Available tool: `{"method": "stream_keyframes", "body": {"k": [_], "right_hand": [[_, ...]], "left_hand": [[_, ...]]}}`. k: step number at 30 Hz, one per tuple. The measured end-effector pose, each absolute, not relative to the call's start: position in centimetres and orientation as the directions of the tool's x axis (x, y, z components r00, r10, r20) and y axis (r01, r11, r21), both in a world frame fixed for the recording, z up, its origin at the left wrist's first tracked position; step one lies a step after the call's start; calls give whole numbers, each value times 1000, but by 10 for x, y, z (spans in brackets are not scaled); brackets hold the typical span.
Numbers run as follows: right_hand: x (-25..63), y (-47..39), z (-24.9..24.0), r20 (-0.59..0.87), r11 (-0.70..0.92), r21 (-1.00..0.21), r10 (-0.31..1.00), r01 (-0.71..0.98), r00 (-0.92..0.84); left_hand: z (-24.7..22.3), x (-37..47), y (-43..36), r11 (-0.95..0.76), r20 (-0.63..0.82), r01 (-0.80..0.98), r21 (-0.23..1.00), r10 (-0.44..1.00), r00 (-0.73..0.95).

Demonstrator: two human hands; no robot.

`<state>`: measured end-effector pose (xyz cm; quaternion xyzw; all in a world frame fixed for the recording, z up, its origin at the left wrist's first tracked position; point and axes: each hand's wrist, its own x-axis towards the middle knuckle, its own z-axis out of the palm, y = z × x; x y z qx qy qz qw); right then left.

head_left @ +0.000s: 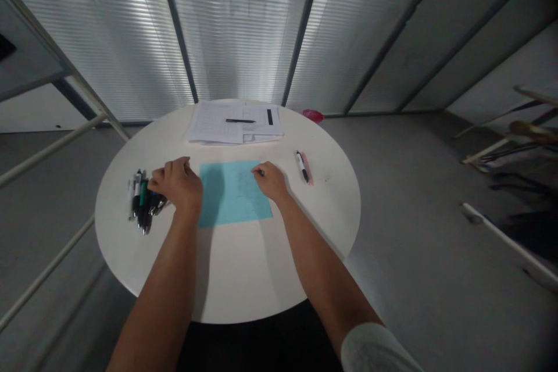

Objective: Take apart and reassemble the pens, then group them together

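A light blue sheet (231, 195) with faint marks on its right half lies on the round white table (244, 279). My right hand (270, 180) is closed at the sheet's upper right, fingers pinched near a small dark thing that I cannot make out. My left hand (176, 182) is raised beside the sheet's left edge with its fingers bent; whether anything is between them is hidden. Just left of it lies a pile of several pens (142, 200), one with a green part. To the right of the sheet rests a black and white pen (301, 167) beside a pinkish strip (307, 168).
Stacked papers (215, 122) sit at the table's far edge with a black pen (240, 121) on top. A red object (313, 115) shows behind the table's far right edge. A white metal frame (52, 148) stands at the left, and blinds (239, 29) cover the back.
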<state>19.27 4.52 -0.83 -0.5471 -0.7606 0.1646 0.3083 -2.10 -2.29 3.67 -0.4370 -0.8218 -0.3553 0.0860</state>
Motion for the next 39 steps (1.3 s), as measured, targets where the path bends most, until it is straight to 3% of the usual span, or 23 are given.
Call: {"method": "stream_keyframes", "body": {"k": [4, 10, 14, 24, 31, 33, 36, 39], "right_hand": [[192, 45, -7, 318, 357, -713, 932, 603, -176], [187, 39, 3, 256, 284, -943, 952, 173, -168], [181, 32, 12, 138, 117, -990, 933, -83, -333], [181, 41, 3, 48, 0, -989, 944, -146, -325], [184, 52, -6, 7, -61, -939, 981, -340, -194], [185, 53, -6, -11, -83, -921, 982, -381, -188], [186, 54, -5, -23, -106, -906, 979, -409, -204], [186, 52, -2, -20, -118, -902, 972, -415, -233]], "left_hand": [[30, -4, -21, 148, 548, 876, 460, 728, -411], [8, 17, -14, -262, 625, 897, 355, 781, -20], [2, 22, -11, -450, 640, 814, 368, 757, 129], [-1, 27, -11, -494, 628, 682, 540, 776, 65], [6, 17, -12, -225, 557, 691, 687, 773, -302], [6, 13, -9, -186, 463, 566, 803, 793, -396], [7, 9, -4, -168, 227, 174, 970, 880, -417], [9, 7, 0, -171, 96, -179, 969, 927, -362]]}}
